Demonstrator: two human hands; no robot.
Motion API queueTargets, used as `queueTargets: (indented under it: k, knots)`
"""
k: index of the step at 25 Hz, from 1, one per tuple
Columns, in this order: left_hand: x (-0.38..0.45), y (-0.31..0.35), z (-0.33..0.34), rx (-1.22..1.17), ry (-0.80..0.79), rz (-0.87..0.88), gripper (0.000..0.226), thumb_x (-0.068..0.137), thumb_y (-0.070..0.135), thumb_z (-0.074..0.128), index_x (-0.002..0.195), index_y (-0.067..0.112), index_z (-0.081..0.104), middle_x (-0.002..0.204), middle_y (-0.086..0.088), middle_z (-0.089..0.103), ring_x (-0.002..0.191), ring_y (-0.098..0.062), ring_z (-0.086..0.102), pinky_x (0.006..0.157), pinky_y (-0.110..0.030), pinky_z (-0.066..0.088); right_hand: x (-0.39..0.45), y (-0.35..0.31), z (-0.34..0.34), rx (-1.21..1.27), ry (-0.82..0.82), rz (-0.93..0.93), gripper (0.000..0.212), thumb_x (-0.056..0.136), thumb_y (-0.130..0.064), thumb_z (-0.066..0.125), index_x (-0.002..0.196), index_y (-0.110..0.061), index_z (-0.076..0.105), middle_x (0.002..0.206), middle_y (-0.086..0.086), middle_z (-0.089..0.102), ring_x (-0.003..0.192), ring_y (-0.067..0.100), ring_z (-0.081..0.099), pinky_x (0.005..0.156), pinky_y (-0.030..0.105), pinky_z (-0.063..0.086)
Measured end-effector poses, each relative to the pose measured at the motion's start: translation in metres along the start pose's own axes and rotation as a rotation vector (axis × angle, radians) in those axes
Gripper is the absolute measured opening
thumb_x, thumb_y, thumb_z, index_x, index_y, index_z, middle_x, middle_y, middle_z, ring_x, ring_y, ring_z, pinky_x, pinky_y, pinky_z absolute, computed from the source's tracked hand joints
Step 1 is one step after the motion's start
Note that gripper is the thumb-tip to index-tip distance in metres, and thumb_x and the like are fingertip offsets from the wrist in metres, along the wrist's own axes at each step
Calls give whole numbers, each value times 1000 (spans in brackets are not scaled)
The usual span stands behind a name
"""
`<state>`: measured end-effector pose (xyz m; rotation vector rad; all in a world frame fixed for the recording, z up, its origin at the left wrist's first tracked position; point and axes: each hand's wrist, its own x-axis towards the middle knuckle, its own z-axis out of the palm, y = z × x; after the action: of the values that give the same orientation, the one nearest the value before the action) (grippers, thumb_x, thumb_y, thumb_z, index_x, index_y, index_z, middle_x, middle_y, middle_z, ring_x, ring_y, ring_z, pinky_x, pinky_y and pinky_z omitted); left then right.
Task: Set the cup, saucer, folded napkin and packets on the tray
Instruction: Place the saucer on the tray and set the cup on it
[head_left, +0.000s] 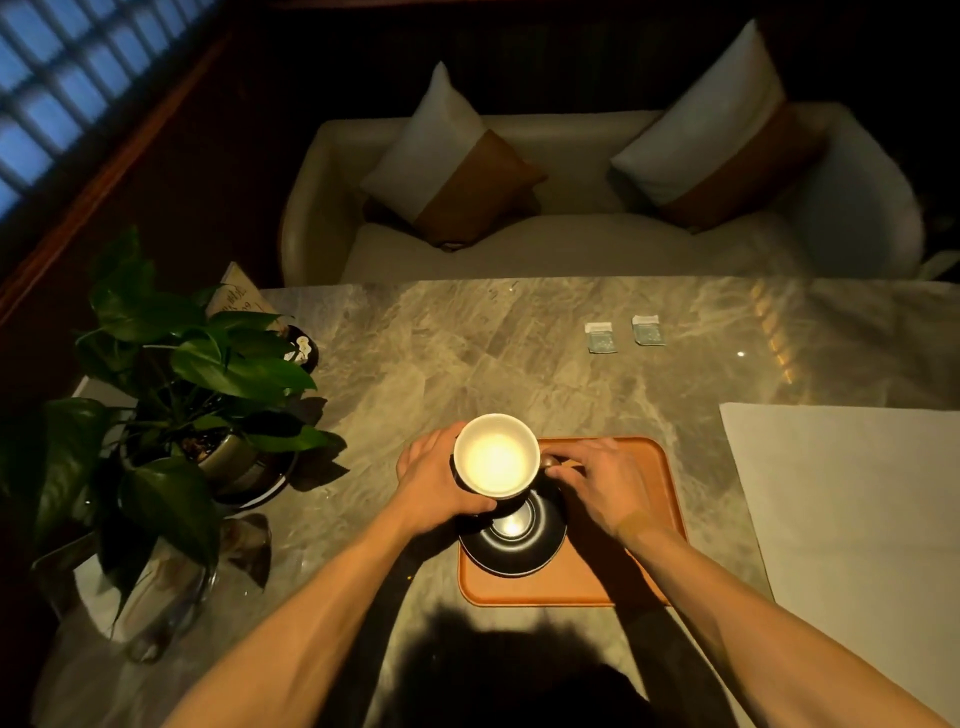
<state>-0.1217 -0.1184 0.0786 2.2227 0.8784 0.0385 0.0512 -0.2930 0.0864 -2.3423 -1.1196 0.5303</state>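
Note:
A cup (496, 455), dark outside and white inside, is held just above a black saucer (511, 540) that lies on the left part of an orange-brown tray (644, 577). My left hand (439, 480) wraps the cup's left side. My right hand (597, 480) pinches the cup's handle on the right. Two small pale packets (600, 336) (648, 329) lie on the marble table farther back, to the right. A large white napkin (857, 519) lies flat on the table to the right of the tray.
A potted green plant (171, 384) stands at the table's (415, 364) left edge, with a glass vase (156, 587) in front of it and a small card stand (244, 301) behind. A cream sofa (571, 244) with two cushions sits beyond the table.

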Motion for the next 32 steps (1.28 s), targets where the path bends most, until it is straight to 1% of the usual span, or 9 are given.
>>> queueTargets:
  k: [3,6,9,12,17,21,24,27,32]
  knots:
    - [-8,-4,12,5,-18,-6,102,46,59,80,137,42,37,137,9,49,131,-20,36,108,-43,23,-13,6,7,-9,-9,35,26,92,-37,64,117,-32,70,117,-8,71,113,18,53,97,42,44]
    - [-14,-10,21,22,-35,-28,103,45,59,80,137,42,37,136,10,49,132,-19,36,110,-45,22,-22,9,16,-18,-12,52,25,93,-35,63,116,-33,70,114,-8,72,109,18,53,93,38,45]
    - [-20,-15,29,26,-59,-37,103,45,59,81,136,47,33,137,10,49,132,-19,35,110,-46,20,-30,11,23,-24,-29,80,25,93,-36,62,117,-34,69,114,-8,72,108,16,53,91,34,45]
    - [-22,-17,36,37,-68,-47,100,46,60,81,132,52,31,135,11,49,132,-20,34,111,-49,18,-34,15,27,-33,-57,93,25,94,-37,61,117,-35,68,114,-9,72,108,15,52,92,35,45]
    - [-26,-22,45,43,-75,-54,99,46,61,80,133,49,32,135,13,49,133,-19,35,114,-51,17,-38,17,32,-43,-67,108,24,94,-37,60,117,-36,68,115,-11,71,108,14,51,89,31,43]
    - [-29,-22,48,40,-70,-43,101,47,60,79,134,50,30,137,13,47,134,-18,32,115,-52,14,-40,20,33,-43,-80,117,24,95,-37,60,117,-37,68,116,-12,71,108,14,51,92,35,45]
    - [-31,-22,50,27,-65,-42,102,47,60,80,134,51,28,138,14,46,135,-18,31,114,-50,14,-41,21,33,-41,-82,125,24,94,-37,60,117,-37,68,116,-12,71,108,14,51,93,36,45]
    - [-31,-21,49,36,-74,-40,101,47,60,79,134,51,28,138,13,46,135,-18,31,115,-51,14,-41,22,33,-52,-89,125,24,94,-38,61,118,-37,67,116,-12,71,109,14,51,93,36,45]
    - [-30,-18,48,74,-96,-37,101,48,61,78,134,49,28,137,11,46,136,-18,29,116,-52,9,-41,23,31,-80,-100,121,25,94,-40,61,118,-38,67,117,-14,71,108,15,51,92,37,45]
